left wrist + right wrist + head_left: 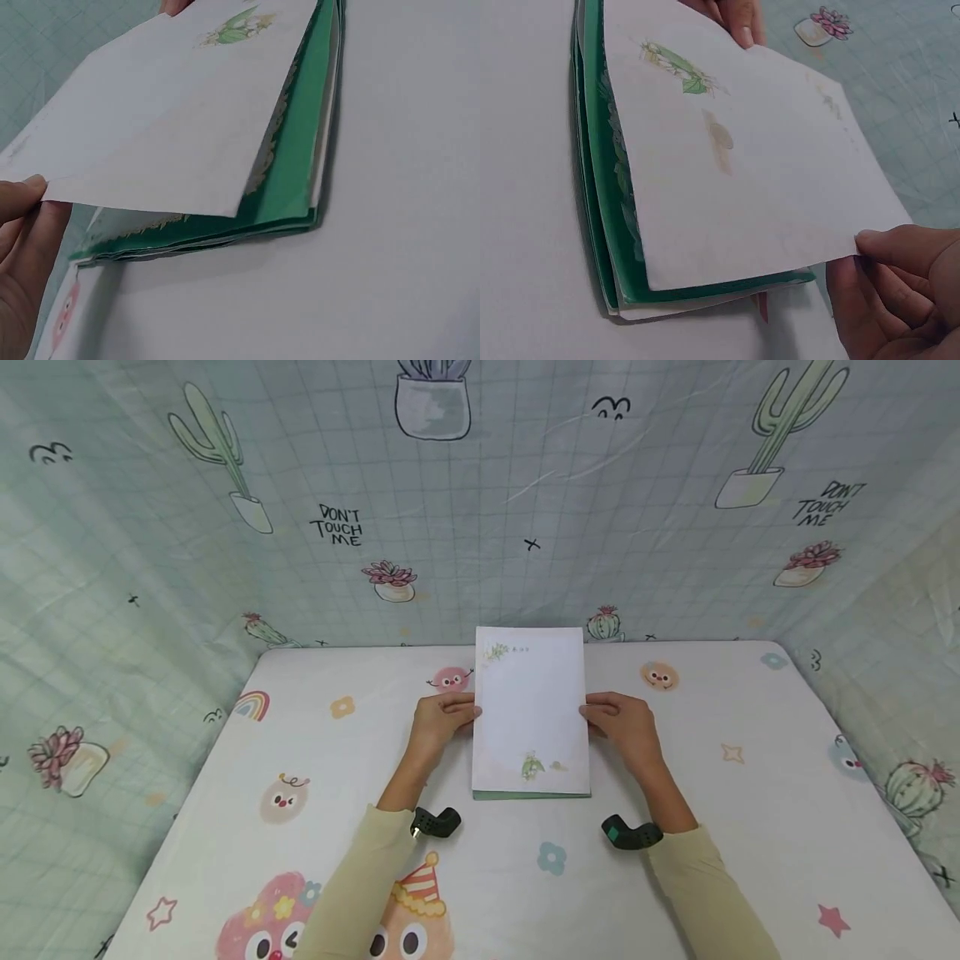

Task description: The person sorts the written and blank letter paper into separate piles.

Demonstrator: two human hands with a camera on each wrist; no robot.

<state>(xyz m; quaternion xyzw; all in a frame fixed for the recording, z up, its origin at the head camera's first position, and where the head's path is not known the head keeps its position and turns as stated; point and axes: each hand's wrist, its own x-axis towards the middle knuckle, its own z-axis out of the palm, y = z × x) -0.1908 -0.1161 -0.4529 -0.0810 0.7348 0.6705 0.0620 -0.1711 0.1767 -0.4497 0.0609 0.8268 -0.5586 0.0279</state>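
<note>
A white sheet of paper (529,702) printed with small green plants is held up by both hands, one at each long side. My left hand (442,724) pinches its left edge between thumb and fingers. At the right edge, my right hand (624,727) pinches it the same way. Under the sheet lies a green booklet or stack of green cards (296,172), with several layers showing at its edges and a leafy border on top. In the right wrist view the sheet is tilted over the green layers (634,289), which it mostly hides.
The white table (750,827) has cartoon faces, stars and flowers printed on it. A pale green cloth (480,527) with cactus drawings hangs behind the table and along both sides. Each wrist wears a black camera band (437,822).
</note>
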